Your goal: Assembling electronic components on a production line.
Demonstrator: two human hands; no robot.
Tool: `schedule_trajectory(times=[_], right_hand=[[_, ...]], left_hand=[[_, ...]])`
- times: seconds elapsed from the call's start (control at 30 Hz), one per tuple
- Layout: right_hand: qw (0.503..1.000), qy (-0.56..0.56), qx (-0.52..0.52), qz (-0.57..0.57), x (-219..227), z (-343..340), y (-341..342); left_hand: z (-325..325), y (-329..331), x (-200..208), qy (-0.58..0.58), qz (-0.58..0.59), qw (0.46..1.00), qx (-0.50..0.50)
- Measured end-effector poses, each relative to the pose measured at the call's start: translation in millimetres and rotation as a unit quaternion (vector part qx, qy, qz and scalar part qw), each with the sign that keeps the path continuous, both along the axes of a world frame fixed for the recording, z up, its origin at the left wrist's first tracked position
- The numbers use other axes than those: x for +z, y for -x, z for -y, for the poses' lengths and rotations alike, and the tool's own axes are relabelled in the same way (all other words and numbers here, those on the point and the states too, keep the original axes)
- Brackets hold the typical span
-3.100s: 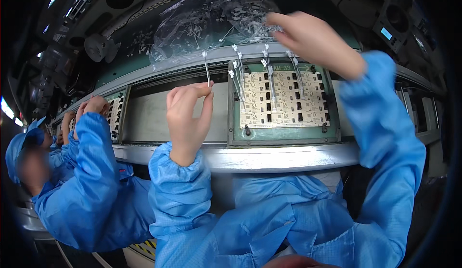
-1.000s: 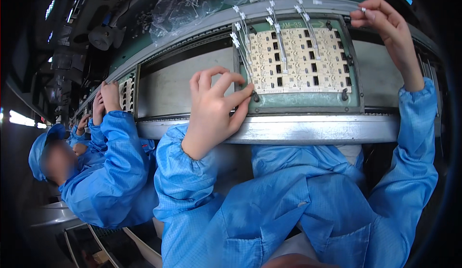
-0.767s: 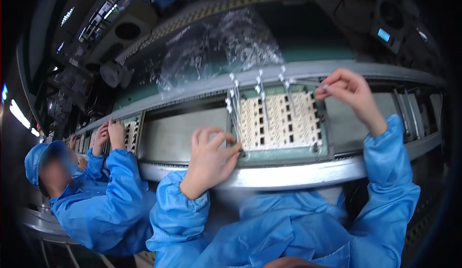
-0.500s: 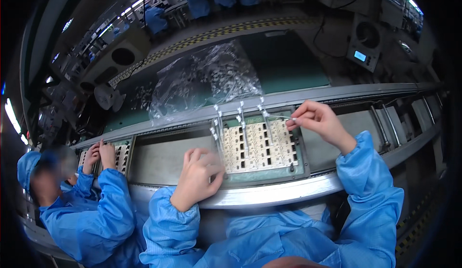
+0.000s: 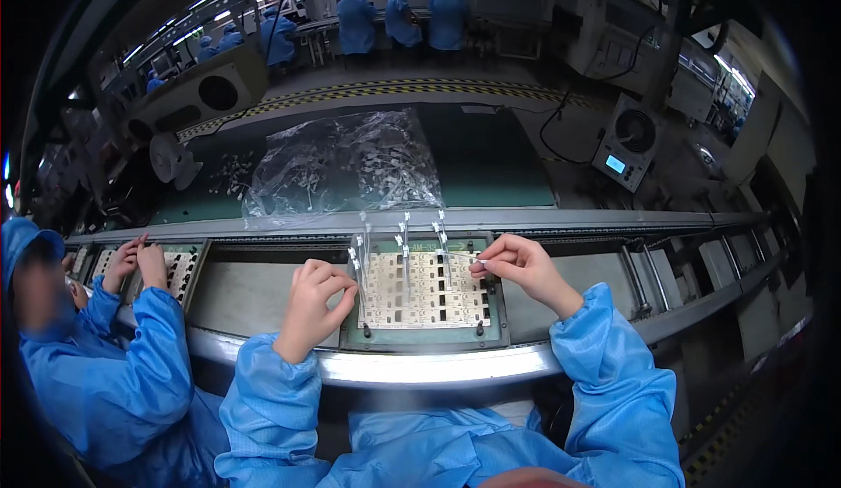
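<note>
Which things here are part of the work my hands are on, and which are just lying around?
In the work:
left hand
right hand
circuit board panel
green fixture tray
upright white components

Lying about:
clear plastic bag of parts
digital scale
small fan

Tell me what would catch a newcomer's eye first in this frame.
Probably the pale circuit panel in its green tray at centre, with the left hand at its left edge and the right hand pinching a small white part at its right. Behind it lies a crumpled clear plastic bag of small parts, and a co-worker in blue works at far left.
</note>
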State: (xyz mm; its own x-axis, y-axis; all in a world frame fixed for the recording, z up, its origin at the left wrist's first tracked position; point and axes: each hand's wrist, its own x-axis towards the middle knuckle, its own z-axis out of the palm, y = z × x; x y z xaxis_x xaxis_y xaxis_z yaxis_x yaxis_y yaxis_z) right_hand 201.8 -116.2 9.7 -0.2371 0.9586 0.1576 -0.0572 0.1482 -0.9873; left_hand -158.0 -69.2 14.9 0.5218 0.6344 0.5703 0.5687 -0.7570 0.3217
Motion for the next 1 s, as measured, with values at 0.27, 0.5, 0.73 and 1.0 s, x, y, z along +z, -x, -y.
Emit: schedule_trajectory(times=[0.27, 0.5, 0.73, 1.0], right_hand=[[1.0, 0.0, -0.004, 0.001, 3, -1, -5], [0.999, 0.023, -0.016, 0.024, -7, -8, -6], [0.999, 0.017, -0.036, 0.014, 9, 8, -5], [0.999, 0.038, 0.001, 0.033, 5, 10, -3]], left_hand=[[3, -14, 17, -0.056, 0.024, 0.998, -0.007], [35, -83, 123, -0.177, 0.073, 0.968, -0.161], [62, -132, 144, -0.276, 0.128, 0.926, -0.225], [59, -128, 145, -0.27, 0.133, 0.933, -0.196]])
